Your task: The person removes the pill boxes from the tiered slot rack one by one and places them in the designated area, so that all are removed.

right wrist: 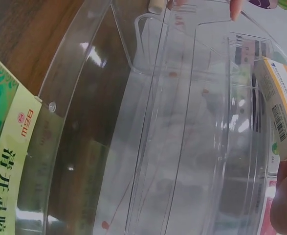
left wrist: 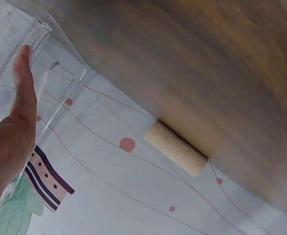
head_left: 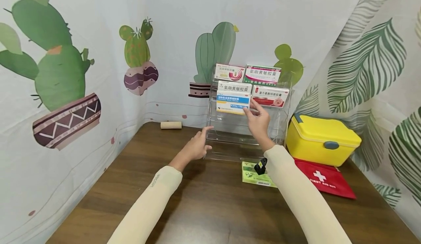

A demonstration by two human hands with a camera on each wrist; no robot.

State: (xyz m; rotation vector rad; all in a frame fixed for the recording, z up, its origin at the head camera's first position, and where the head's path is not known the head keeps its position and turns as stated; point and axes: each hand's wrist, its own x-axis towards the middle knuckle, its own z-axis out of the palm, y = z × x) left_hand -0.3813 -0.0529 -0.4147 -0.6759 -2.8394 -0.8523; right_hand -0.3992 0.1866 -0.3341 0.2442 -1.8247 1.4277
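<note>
A clear acrylic tiered rack (head_left: 227, 127) stands at the back of the wooden table. My right hand (head_left: 259, 121) pinches a white medicine box with a blue band and an orange edge (head_left: 232, 103) by its right side. That box is in front of a white medicine box (head_left: 234, 86) on the rack, covering its lower part. In the right wrist view, the held box (right wrist: 281, 98) shows its barcode side. My left hand (head_left: 196, 144) is at the rack's left side, a straight finger reaching its edge; in the left wrist view an extended digit (left wrist: 23, 88) lies against the clear plastic.
Upper tiers hold a pink-ringed box (head_left: 229, 72), a green-and-pink box (head_left: 262, 75) and a red-and-white box (head_left: 270, 96). A green box (head_left: 256, 174) lies before the rack. Right of it are a yellow case (head_left: 320, 138) and red first aid pouch (head_left: 325, 180). A wooden cylinder (head_left: 171, 125) lies back left.
</note>
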